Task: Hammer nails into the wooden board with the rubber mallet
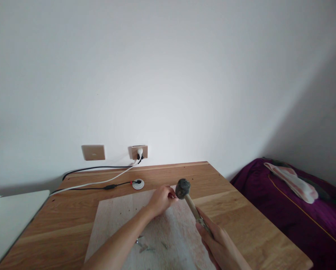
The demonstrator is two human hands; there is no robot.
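The right hand [217, 242] nearest the tabletop's [241, 210] near edge has its grip wrapped around a dark-headed, wooden-handled mallet [193, 208] — long axis slanting toward the far left. Beyond, by the pale rectangular board's [173, 228] far right corner, the left hand [160, 201] bunches its fingertips just left of the mallet's head — pinching what, I cannot tell.

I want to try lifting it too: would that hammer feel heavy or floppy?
The hammer probably feels heavy at one end, because its dark head is much thicker than its handle. It likely won't flop: that handle looks straight. Its rounded head might roll.
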